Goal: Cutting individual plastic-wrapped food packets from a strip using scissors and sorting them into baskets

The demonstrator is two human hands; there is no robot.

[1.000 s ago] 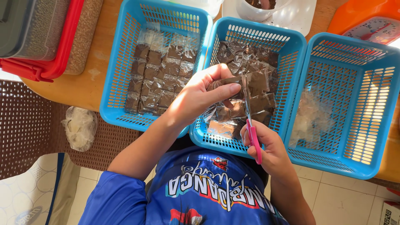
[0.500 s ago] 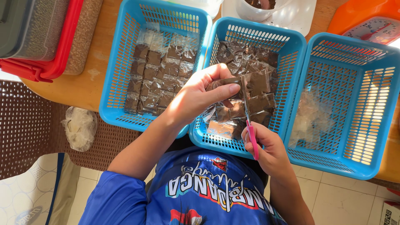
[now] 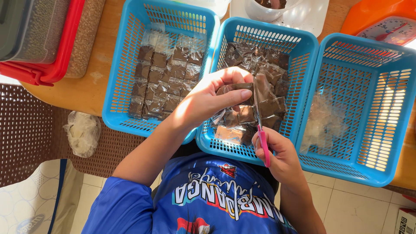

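The left hand [image 3: 208, 102] pinches a brown sachet [image 3: 242, 86] above the middle blue basket [image 3: 303, 47]. The right hand [image 3: 277, 151] grips pink-handled scissors [image 3: 261, 125], blades closed against the sachet's edge.

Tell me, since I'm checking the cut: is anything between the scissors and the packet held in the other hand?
Nothing visible. The scissors in the right hand already meet the brown packet pinched by the left hand, above the middle basket.

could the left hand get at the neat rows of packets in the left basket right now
Probably not freely: the left hand is pinching a brown packet strip over the middle basket. The left basket lies open beside it, nothing covering it.
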